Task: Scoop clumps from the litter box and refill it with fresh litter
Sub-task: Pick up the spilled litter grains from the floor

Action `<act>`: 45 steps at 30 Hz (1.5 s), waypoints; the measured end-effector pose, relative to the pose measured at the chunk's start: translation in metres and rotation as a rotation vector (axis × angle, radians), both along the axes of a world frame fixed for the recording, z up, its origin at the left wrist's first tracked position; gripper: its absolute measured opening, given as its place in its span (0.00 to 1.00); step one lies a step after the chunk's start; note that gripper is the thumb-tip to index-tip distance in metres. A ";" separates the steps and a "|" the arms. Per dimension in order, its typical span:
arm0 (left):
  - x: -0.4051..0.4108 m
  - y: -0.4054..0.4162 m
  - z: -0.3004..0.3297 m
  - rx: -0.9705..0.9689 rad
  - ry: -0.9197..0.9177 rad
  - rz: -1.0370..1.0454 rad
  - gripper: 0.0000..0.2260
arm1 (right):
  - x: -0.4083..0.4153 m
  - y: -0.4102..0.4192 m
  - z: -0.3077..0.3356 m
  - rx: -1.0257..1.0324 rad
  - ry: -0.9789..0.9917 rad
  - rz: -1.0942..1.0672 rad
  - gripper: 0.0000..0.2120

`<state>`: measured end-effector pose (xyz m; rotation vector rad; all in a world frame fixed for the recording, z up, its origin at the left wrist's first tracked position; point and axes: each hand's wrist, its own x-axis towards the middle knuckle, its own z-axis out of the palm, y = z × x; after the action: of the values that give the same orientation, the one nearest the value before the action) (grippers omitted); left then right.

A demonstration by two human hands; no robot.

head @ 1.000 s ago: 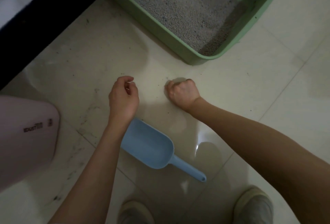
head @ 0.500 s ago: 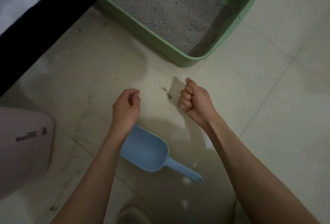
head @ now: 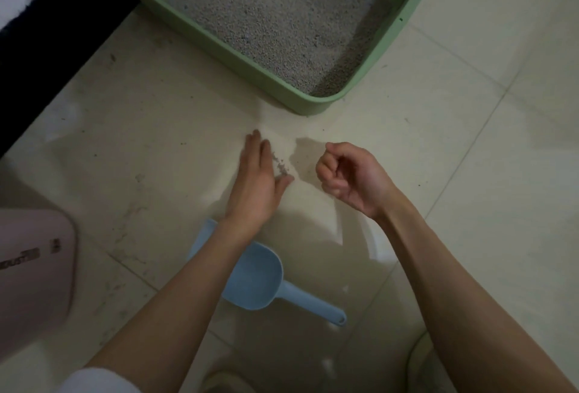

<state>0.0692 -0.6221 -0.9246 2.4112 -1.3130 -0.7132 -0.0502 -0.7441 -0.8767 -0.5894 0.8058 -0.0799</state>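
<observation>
A person's left hand, fingers straight, edges against spilled litter on the floor, apparently to sweep it together. The right hand hovers fisted, contents unclear. The scoop lies below; the litter box sits just beyond.

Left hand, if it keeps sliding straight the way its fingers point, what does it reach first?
The left hand points up the tile floor toward the green litter box. Beyond the fingertips only bare tile shows, so the box's near wall likely comes first.
</observation>
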 end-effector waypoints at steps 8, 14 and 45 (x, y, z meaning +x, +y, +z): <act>-0.003 0.004 0.001 -0.160 -0.189 0.005 0.21 | -0.015 0.009 -0.009 -0.065 0.233 -0.165 0.18; 0.013 -0.004 -0.006 0.061 -0.538 -0.049 0.29 | -0.023 0.010 -0.012 0.060 0.213 -0.233 0.18; 0.017 -0.026 0.023 0.023 0.025 0.208 0.19 | -0.029 0.026 0.015 0.075 0.420 -0.258 0.16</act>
<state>0.0865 -0.6476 -0.9017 2.5011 -1.0301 -0.7015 -0.0794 -0.7185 -0.8621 -0.4330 1.2864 -0.1642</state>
